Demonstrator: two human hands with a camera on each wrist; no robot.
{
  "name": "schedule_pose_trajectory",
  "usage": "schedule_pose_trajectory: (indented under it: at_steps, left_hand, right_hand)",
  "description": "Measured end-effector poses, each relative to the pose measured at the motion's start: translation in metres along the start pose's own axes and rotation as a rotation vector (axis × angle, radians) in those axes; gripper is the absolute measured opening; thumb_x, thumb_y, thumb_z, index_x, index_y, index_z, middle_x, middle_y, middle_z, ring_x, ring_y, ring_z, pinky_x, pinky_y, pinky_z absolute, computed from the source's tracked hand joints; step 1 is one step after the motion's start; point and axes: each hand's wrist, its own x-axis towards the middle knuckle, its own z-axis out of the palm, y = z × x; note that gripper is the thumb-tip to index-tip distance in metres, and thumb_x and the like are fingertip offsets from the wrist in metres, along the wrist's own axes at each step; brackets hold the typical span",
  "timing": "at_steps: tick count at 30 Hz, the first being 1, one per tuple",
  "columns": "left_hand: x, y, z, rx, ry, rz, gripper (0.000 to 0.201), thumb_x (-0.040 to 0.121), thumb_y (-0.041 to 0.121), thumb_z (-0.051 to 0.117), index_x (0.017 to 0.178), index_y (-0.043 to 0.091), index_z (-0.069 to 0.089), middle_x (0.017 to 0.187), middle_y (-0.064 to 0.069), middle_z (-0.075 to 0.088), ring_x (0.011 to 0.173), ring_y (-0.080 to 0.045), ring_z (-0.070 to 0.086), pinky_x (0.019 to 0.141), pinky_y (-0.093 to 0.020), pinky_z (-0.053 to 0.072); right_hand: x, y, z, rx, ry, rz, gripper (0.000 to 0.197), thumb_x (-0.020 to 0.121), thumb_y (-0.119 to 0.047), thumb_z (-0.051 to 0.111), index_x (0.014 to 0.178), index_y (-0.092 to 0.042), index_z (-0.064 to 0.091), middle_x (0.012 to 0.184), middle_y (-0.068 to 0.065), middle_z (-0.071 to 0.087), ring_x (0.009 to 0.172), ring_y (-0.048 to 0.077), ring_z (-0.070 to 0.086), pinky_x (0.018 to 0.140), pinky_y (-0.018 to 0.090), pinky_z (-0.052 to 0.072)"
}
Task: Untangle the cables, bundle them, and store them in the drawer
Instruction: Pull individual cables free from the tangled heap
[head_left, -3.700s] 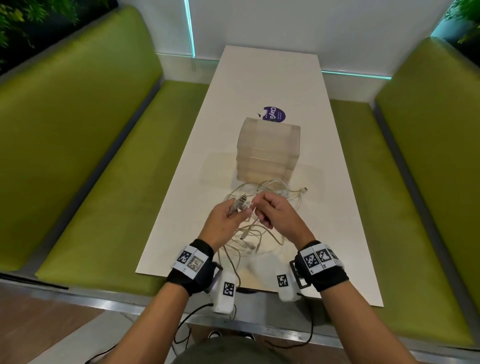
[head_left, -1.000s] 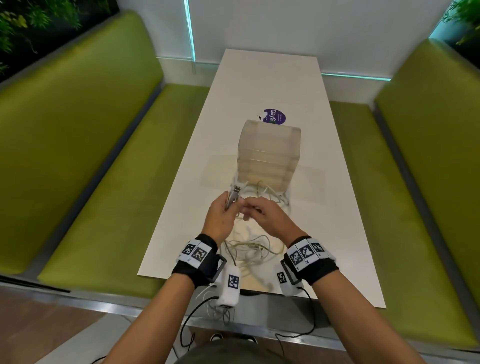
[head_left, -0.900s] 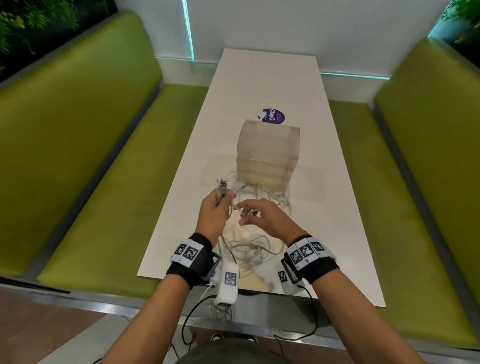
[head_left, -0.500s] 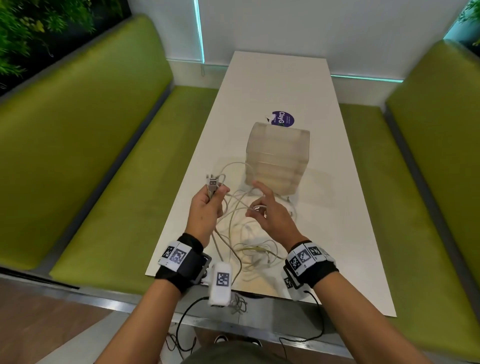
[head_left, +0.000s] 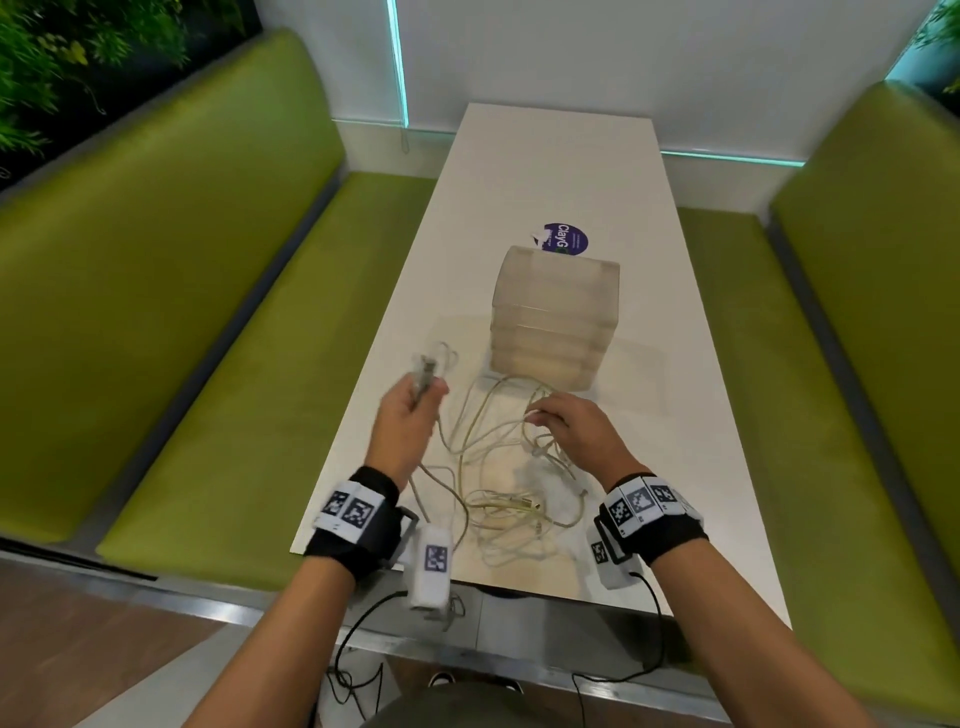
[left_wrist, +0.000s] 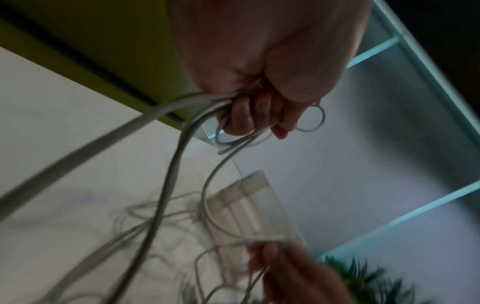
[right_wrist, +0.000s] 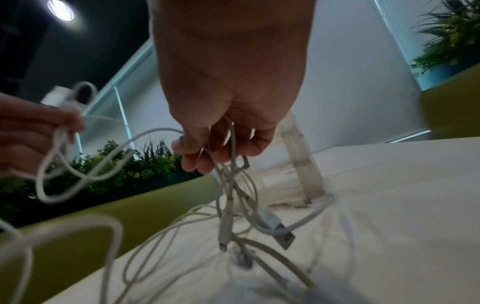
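We are in the untangling step: nothing is bundled and the drawers (head_left: 556, 317) look closed. Our left hand (head_left: 408, 415) has its grip curled tight round one cable end, with the plug (head_left: 426, 371) sticking up past the thumb, raised out toward the left edge of the tabletop (head_left: 561, 156). Our right hand (head_left: 574, 423) hangs over the cables (head_left: 498, 467), fingers (right_wrist: 205, 162) bent down and pinching a few strands, with loose plugs dangling below. The tangle lies on the near half of the tabletop, between our wrists and the drawers, some loops touching the drawers' foot. Next, we judge, the left must draw its cable clear while the right pins the rest, easing crossings apart, not yanking. The left hand sits right at the table edge, with bench beyond, so there is air to pull into; the near edge is close under the heap, and slack could slide off. To the right lies bare tabletop.
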Motion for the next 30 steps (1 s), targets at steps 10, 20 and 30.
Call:
schedule_pose_trajectory:
  at_steps: [10, 20, 30]
  left_hand:
    - [-0.014, -0.012, 0.042, 0.207, -0.288, 0.005, 0.027, 0.089, 0.036, 0.06, 0.096, 0.01, 0.064, 0.077, -0.002, 0.061, 0.07, -0.01, 0.052, 0.069, -0.028, 0.041]
    - [-0.006, -0.004, 0.017, 0.087, -0.095, 0.011, 0.026, 0.094, 0.02, 0.055, 0.069, 0.021, 0.049, 0.058, 0.009, 0.037, 0.055, -0.012, 0.032, 0.055, -0.03, 0.029]
    - [0.012, 0.02, -0.038, -0.151, 0.141, 0.004, 0.029, 0.096, 0.011, 0.05, 0.068, 0.016, 0.045, 0.05, 0.01, 0.03, 0.044, -0.005, 0.024, 0.045, -0.02, 0.025]
  right_hand:
    - [0.006, -0.031, 0.009, -0.11, 0.084, -0.189, 0.022, 0.089, -0.021, 0.052, 0.097, -0.013, 0.071, 0.097, 0.003, 0.07, 0.092, 0.023, 0.062, 0.076, 0.04, 0.05]
    - [0.019, -0.015, 0.003, -0.29, 0.026, -0.044, 0.022, 0.087, -0.033, 0.064, 0.103, -0.019, 0.069, 0.114, -0.004, 0.061, 0.104, 0.019, 0.05, 0.081, 0.028, 0.035]
    - [0.02, 0.033, -0.012, -0.213, 0.064, 0.108, 0.006, 0.085, -0.013, 0.065, 0.085, -0.009, 0.069, 0.104, 0.002, 0.061, 0.098, 0.025, 0.056, 0.075, 0.031, 0.042]
